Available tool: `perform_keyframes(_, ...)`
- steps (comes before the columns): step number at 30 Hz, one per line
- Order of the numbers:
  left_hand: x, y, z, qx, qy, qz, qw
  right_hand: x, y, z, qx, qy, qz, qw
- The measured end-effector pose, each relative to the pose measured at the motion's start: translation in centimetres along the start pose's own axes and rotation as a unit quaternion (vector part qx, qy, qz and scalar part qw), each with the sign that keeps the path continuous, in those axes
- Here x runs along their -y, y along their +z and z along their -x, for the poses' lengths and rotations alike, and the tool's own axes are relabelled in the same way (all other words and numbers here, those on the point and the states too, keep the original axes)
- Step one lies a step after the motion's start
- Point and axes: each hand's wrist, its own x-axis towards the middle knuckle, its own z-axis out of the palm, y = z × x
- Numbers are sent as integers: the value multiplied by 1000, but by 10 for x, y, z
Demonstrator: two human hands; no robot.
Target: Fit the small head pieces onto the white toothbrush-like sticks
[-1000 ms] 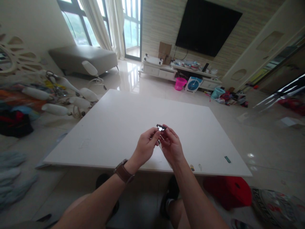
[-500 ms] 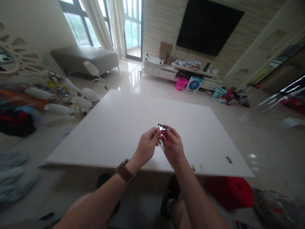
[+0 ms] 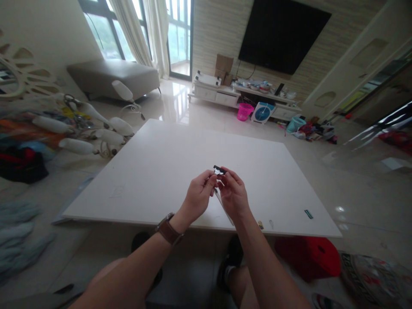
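Note:
Both hands meet above the near half of a white table (image 3: 154, 171). My left hand (image 3: 197, 198), with a brown watch strap on its wrist, and my right hand (image 3: 233, 195) pinch together on a small dark and silver object (image 3: 219, 170) that pokes up between the fingertips. A thin pale strip hangs down from between the hands toward the table edge. What the object is I cannot make out.
A small green piece (image 3: 307, 213) and tiny bits lie near the table's front right edge. A red stool (image 3: 309, 257) stands under that corner. White lamp parts (image 3: 96, 133) and clutter lie on the floor at left. A TV cabinet stands at the far wall.
The hands hold nearly the same pose, fingers shifting slightly on the small object. The view has drifted a little.

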Motion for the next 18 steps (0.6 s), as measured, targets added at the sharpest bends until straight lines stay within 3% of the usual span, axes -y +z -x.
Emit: perform_keyframes(18, -1, 0, 2, -19, 6, -33, 999, -5, 1, 0, 0, -30, 47, 998)
